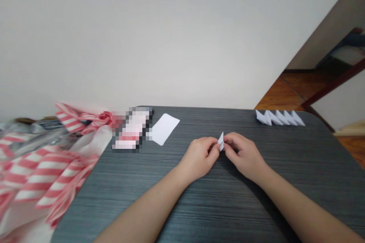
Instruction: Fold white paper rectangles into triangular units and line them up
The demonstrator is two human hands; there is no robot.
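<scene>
A small piece of folded white paper (221, 141) is pinched between both my hands above the middle of the dark table. My left hand (201, 155) grips its left side between thumb and fingers. On the opposite side, my right hand (243, 153) holds it with thumb and fingertips. The paper comes to a point at the top; its lower part is partly covered by my fingers. Farther right, a row of several folded white paper pieces (281, 117) lies near the table's back edge. White paper sheets (165, 129) lie flat to the left of my hands.
The dark wood-grain table (182, 205) stands against a pale wall (182, 38). A pixelated, blurred-out item (132, 129) lies at its back left. Red-and-white striped cloth (42, 174) is heaped beyond the left edge. Wooden floor (276, 91) shows at the right.
</scene>
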